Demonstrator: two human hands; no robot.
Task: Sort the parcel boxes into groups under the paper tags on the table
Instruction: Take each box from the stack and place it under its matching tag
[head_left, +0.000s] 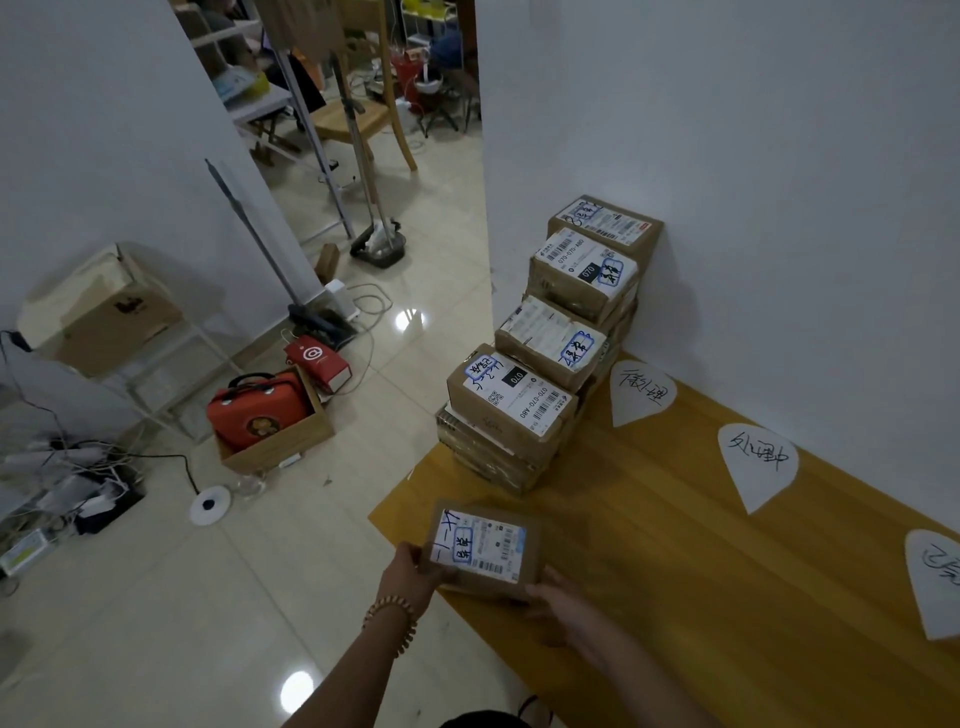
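SORTING TABLE: A person is working at the near corner of a long wooden table (675, 597) that is running along a white wall (779, 182). A stepped stack of cardboard parcel boxes (540, 374) is filling the table's far left end, hard against that wall, and the top boxes are showing white shipping labels with blue stamps.

Three white teardrop paper tags are lying in a row on the wall side. The first tag (641, 392) is sitting just beside the stack and the middle tag (756, 465) is lying further along. The third tag (935, 582) is running off the frame's right edge. All three are carrying handwriting, and no box is lying by any of them yet.

A small flat parcel box (480, 548) is sitting label-up at the table's near left corner, well apart from the tags. Whether it is resting on the wood or hovering just above it is unclear. The left hand (410, 571), wearing a beaded bracelet (392, 621), is gripping the box's left edge, thumb on top. The right hand (563, 603) is gripping the near right corner with curled fingers.

The step in hand appears to be matching this box's blue stamp (462, 545) to a tag. Doing it well likely means:
- keeping the label upward and level while reading it;
- carrying the box with both hands;
- setting it flat on bare wood below the right tag, without covering the writing;
- leaving room for later boxes.
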